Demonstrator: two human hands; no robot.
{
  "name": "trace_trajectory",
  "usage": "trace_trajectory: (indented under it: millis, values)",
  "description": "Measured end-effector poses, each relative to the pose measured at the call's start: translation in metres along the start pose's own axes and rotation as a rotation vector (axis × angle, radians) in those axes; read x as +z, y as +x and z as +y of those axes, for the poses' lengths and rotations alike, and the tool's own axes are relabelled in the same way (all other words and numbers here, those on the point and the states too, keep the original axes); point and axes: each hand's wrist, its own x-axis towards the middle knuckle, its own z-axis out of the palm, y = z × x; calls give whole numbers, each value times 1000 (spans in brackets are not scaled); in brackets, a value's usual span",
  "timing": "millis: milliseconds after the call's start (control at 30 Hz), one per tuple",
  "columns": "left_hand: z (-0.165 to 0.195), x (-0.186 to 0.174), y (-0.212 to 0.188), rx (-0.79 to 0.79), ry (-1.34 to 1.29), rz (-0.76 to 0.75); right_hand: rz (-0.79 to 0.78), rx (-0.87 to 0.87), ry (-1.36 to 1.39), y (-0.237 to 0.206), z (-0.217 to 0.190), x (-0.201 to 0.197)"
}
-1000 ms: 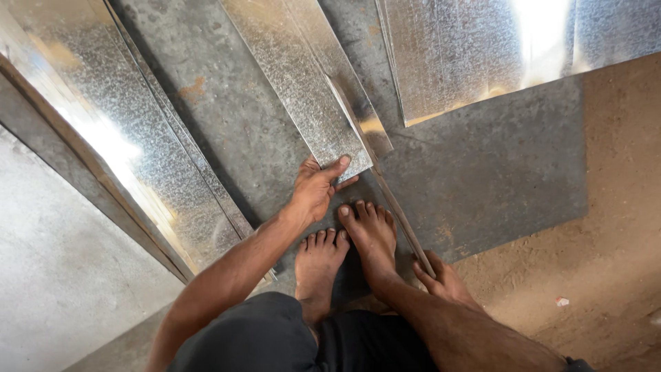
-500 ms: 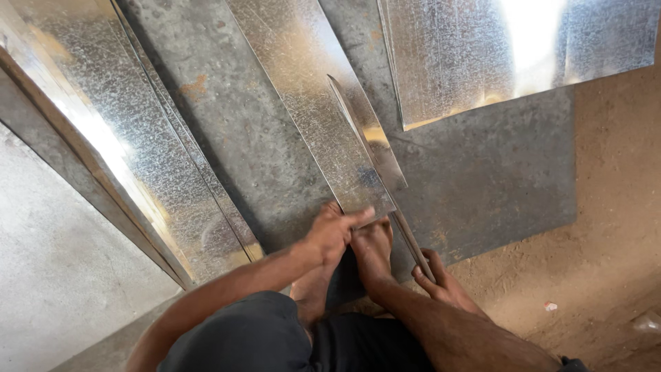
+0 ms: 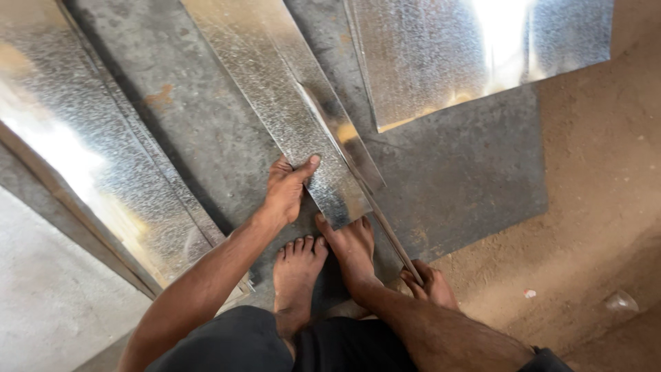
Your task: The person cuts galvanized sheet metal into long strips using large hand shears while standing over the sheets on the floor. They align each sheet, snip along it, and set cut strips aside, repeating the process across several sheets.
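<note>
The left hand (image 3: 286,189) lies on the near end of a long galvanised strip (image 3: 275,103), fingers wrapped round its left edge and thumb flat on top, gripping it. The strip runs from the feet (image 3: 330,258) toward 11 o'clock across a dull grey sheet (image 3: 454,179) on the floor. The right hand (image 3: 430,282), at 5 o'clock from the strip's end, is closed round the near end of a thin rod (image 3: 385,227) laid along the strip's right edge. That edge already stands up as a narrow folded lip (image 3: 337,134); whether the fold runs the full length I cannot tell. A shiny sheet (image 3: 441,62) lies at 1 o'clock, another (image 3: 76,151) at 9 o'clock.
</note>
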Motion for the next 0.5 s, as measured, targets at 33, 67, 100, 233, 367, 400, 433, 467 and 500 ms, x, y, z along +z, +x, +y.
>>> trace_trajectory:
  millis: [33,67,100,233,367,400,433,467,500]
  values:
    - [-1,0,0,-2,5,5,37,41,-76,1,0,3]
    - [-1,0,2,-15,2,1,74,78,-154,2,-1,5]
    - [0,0,3,-26,1,-1,79,103,-176,2,-2,5]
    - [8,4,1,-54,50,23,-22,156,-79,-1,-12,-5]
    - [0,13,-32,-254,80,50,-200,74,262,-7,-27,-21]
    - [-8,15,-45,-337,160,110,-215,102,240,-7,-30,-23]
    - [-14,15,-51,-309,87,58,-235,132,215,-8,-34,-24]
    - [-21,13,-56,-283,16,6,-254,166,192,-8,-37,-25]
    - [-26,10,-57,-253,-48,-55,-234,134,180,-8,-39,-23]
